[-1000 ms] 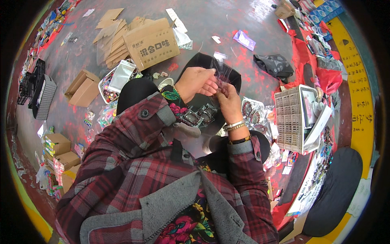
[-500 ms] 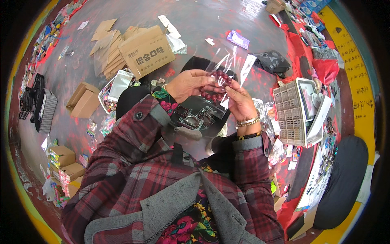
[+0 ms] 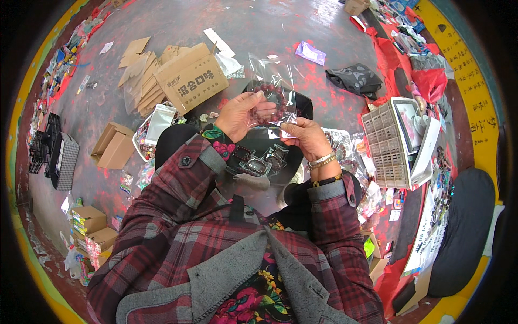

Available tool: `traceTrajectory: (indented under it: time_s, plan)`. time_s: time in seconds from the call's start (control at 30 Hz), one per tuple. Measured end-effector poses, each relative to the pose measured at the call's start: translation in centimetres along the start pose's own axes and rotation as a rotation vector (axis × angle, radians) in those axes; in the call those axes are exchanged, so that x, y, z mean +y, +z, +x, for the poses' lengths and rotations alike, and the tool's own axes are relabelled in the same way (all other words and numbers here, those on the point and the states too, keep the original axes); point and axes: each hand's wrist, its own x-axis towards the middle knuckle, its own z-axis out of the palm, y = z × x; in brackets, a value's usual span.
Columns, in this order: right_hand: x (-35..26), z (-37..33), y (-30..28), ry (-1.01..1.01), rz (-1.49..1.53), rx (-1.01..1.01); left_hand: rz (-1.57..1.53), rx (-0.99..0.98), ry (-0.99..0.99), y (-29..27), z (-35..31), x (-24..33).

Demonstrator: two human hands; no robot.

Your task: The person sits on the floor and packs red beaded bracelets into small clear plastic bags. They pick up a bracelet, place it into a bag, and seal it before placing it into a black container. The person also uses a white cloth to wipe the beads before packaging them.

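A dark red bead bracelet [image 3: 281, 112] shows inside a clear plastic bag [image 3: 273, 68], held up in front of me between both hands. My left hand [image 3: 237, 115] is closed on the bag's left side, thumb up and fingers partly behind the film. At the lower right corner, my right hand [image 3: 309, 138] pinches the bag between thumb and fingers. Below the hands, several packed bead bracelets [image 3: 258, 163] in clear wrappers lie on a dark surface by my lap. Glare on the film hides part of the beads.
Flattened cardboard and a printed carton [image 3: 194, 78] lie ahead to the left. An open small box [image 3: 111, 144] and a white basket [image 3: 157, 128] stand on the left. A beige crate [image 3: 380, 143] stands right, near a dark folded bag [image 3: 354, 80] and a purple packet [image 3: 311, 53].
The bag has shifted left and turned more upright, and the bracelet now lies spread as a loop within it. My right hand has moved down and slightly left; my left hand shifted little.
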Motion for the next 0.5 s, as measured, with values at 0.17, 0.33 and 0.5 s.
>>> traceTrajectory:
  time_s: [0.17, 0.33, 0.5]
  plan:
    - [-0.1, 0.0, 0.2, -0.032, 0.0, 0.019, -0.071, -0.203, 0.053, -2.0, 1.1, -0.7]
    - [-0.1, -0.3, 0.2, -0.125, 0.061, 0.026, -0.089, -0.172, 0.069, 0.3, -0.1, -0.1]
    - [-0.5, -0.8, 0.8, -0.227, 0.06, -0.006, -0.093, -0.212, 0.112, 1.1, -0.8, 0.3]
